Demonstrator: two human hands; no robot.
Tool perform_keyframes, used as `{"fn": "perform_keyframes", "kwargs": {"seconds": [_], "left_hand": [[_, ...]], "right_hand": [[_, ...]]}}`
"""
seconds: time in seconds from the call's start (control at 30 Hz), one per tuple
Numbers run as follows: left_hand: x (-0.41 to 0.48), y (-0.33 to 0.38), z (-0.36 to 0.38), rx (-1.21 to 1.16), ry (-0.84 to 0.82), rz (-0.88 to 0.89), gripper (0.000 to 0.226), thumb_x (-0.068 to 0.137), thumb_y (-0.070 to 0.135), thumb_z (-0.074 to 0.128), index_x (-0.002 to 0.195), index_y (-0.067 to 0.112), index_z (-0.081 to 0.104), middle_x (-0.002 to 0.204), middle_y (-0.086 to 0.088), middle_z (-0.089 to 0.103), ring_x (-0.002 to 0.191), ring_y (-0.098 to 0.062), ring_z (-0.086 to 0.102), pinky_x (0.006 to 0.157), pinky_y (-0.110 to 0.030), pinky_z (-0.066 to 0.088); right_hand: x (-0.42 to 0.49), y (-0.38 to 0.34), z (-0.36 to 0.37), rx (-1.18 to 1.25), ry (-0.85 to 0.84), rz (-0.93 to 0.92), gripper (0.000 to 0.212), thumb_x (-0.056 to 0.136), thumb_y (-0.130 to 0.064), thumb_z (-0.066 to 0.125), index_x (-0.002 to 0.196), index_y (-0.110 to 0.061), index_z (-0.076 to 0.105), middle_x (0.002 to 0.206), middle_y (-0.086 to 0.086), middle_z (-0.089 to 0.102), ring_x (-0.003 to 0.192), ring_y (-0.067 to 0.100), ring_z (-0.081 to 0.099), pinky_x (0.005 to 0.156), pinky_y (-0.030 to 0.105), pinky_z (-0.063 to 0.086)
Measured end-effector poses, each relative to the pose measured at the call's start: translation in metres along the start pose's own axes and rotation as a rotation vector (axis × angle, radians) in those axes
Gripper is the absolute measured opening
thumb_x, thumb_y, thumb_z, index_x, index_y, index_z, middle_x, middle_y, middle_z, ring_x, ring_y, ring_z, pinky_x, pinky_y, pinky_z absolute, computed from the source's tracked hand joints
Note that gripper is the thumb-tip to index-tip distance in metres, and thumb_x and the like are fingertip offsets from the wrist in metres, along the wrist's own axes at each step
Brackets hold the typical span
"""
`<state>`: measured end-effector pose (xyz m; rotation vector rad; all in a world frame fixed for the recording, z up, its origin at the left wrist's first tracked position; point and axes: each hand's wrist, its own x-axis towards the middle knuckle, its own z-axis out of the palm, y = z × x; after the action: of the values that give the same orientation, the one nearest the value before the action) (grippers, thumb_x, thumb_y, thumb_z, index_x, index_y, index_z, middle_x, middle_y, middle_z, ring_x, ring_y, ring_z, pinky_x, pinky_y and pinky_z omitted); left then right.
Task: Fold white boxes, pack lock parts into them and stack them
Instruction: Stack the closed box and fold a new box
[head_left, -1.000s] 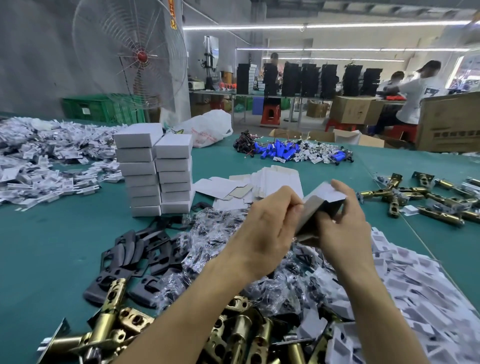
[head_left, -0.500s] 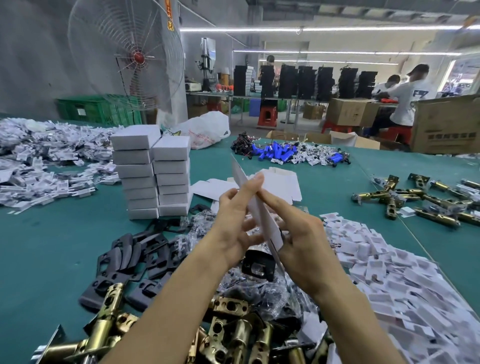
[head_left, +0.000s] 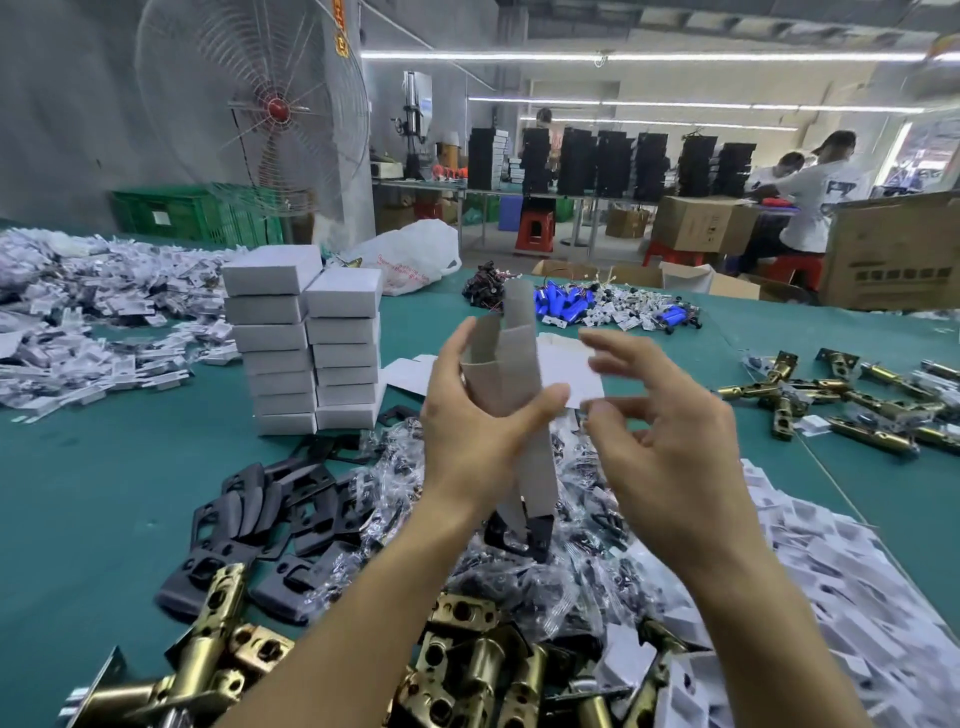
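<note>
My left hand (head_left: 470, 431) grips an unfolded white box blank (head_left: 511, 374), held upright above the table with its grey inner side toward me and its flaps sticking up. Just right of it my right hand (head_left: 660, 436) hovers with loosely spread fingers, touching nothing. Two stacks of folded white boxes (head_left: 306, 343) stand side by side at the left. Flat box blanks (head_left: 571, 374) lie behind my hands. Black lock plates (head_left: 270, 514), bagged parts (head_left: 582, 561) and brass latches (head_left: 467, 670) lie heaped below my hands.
White packets (head_left: 831, 582) cover the table at the right and another heap (head_left: 78, 317) at the far left. More brass latches (head_left: 852, 400) lie at the right; blue parts (head_left: 571, 304) lie farther back. A big fan (head_left: 254, 109) stands behind the table. People work at the back.
My right hand has let go of the box blank and moved off to the right. My left hand now holds the blank alone, turned upright and partly opened.
</note>
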<state>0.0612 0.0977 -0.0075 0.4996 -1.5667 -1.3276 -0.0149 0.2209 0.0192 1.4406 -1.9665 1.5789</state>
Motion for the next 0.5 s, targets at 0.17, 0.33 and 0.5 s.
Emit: {"fn": "perform_keyframes", "kwargs": {"seconds": [0.17,0.33,0.5], "left_hand": [[-0.009,0.001,0.007,0.089,-0.018,0.317,0.075,0.065,0.032,0.091,0.129,0.031,0.052,0.118,-0.006,0.062,0.101,-0.020,0.065,0.077,-0.027,0.057],[-0.009,-0.003,0.009,0.250,0.031,0.351,0.052,0.068,0.038,0.080,0.113,0.020,0.061,0.108,0.004,0.056,0.093,-0.004,0.058,0.071,-0.010,0.045],[-0.011,-0.008,0.010,0.414,-0.103,0.295,0.048,0.067,0.055,0.062,0.105,0.027,0.057,0.101,0.014,0.054,0.082,-0.001,0.057,0.068,-0.020,0.047]], "right_hand": [[-0.002,-0.010,0.007,-0.095,0.059,-0.170,0.037,0.091,-0.017,0.064,0.127,-0.026,0.066,0.120,-0.005,0.064,0.102,0.006,0.064,0.081,0.028,0.058],[-0.007,-0.006,0.014,-0.165,-0.055,-0.034,0.035,0.091,-0.030,0.066,0.125,-0.025,0.067,0.110,-0.002,0.069,0.089,0.018,0.067,0.079,0.042,0.057],[-0.004,-0.003,0.010,-0.231,-0.144,0.064,0.015,0.090,-0.039,0.065,0.095,-0.030,0.075,0.085,0.000,0.067,0.079,0.018,0.062,0.075,0.037,0.051]]}}
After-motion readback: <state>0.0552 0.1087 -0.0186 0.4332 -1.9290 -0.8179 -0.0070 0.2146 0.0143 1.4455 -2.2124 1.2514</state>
